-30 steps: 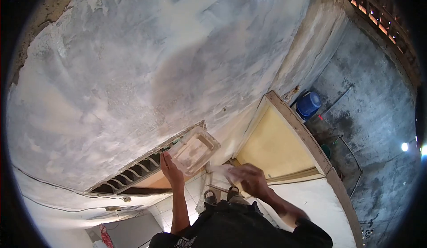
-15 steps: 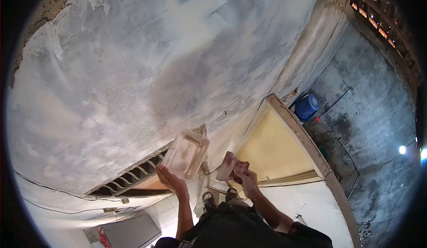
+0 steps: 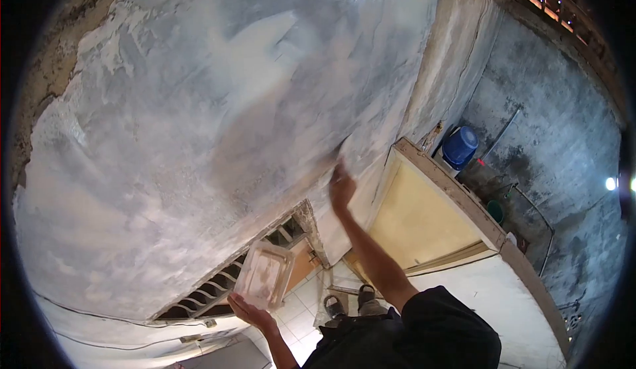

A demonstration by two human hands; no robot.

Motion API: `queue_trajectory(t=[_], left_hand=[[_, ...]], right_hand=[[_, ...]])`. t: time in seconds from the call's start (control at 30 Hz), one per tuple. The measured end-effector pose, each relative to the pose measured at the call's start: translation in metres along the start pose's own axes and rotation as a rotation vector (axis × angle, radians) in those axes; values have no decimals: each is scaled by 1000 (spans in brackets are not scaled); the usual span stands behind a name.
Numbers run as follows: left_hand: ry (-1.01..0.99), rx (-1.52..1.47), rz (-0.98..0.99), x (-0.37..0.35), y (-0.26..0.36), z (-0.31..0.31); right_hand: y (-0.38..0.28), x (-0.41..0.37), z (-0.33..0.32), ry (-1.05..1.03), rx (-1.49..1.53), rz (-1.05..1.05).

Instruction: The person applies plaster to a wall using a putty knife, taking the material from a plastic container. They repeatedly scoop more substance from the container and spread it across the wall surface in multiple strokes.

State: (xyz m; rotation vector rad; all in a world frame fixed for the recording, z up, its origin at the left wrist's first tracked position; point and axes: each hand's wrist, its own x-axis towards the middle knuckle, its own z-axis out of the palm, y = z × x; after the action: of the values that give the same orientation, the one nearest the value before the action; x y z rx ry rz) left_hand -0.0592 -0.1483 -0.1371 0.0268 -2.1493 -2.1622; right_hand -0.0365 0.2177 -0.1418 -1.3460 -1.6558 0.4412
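My left hand (image 3: pixel 250 313) supports a clear plastic container (image 3: pixel 265 275) smeared inside with pale paste, its fingers around the lower end. My right hand (image 3: pixel 342 187) is raised to the wall (image 3: pixel 172 150) and closed on a putty scraper (image 3: pixel 342 149). The scraper is seen nearly edge-on and blurred, at or very close to the wall surface. Grey and whitish patches of plaster cover this wall, with one brighter white smear (image 3: pixel 265 48) higher up.
A slatted vent opening (image 3: pixel 218 286) lies behind the container. To the right are a yellowish panel (image 3: pixel 417 216) with a brown ledge (image 3: pixel 450 187), and a blue bucket (image 3: pixel 460 145) beyond it. Sandalled feet (image 3: pixel 334 305) stand on a tiled floor (image 3: pixel 298 309) below.
My right hand has moved up and away from my body, carrying the scraper from beside the container to the wall. The container now sits slightly lower in view, and the camera view has shifted.
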Motion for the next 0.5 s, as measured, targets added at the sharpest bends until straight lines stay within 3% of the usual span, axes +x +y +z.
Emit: queue_trajectory(t=[0.03, 0.07, 0.1, 0.17, 0.2, 0.27, 0.33, 0.37, 0.43, 0.47, 0.5], left_hand=[[-7, 2, 8, 3, -4, -4], [37, -1, -4, 5, -10, -6], [81, -1, -19, 6, -13, -8], [86, 15, -5, 7, -10, -8], [102, 30, 13, 8, -6, -8], [37, -25, -25, 12, 4, -13], [20, -34, -33, 11, 8, -15], [20, -32, -36, 11, 6, -14], [44, -66, -15, 11, 3, -12], [36, -63, -14, 10, 4, -12], [9, -49, -44, 10, 7, -10]], right_hand=[[-3, -31, 15, 52, 21, -146], [-19, -63, 3, -25, 199, -205], [-20, -89, -5, -253, 196, -166], [-7, -117, -13, -153, 420, -393], [2, -110, -18, -147, 420, -392], [22, -87, -29, -188, 599, -159], [23, -34, -28, 208, 426, -228], [21, -26, -21, 206, 424, -226], [14, -25, 1, 41, 357, -14], [-6, -40, -7, -198, 86, 64], [0, -70, 14, -31, 282, -118]])
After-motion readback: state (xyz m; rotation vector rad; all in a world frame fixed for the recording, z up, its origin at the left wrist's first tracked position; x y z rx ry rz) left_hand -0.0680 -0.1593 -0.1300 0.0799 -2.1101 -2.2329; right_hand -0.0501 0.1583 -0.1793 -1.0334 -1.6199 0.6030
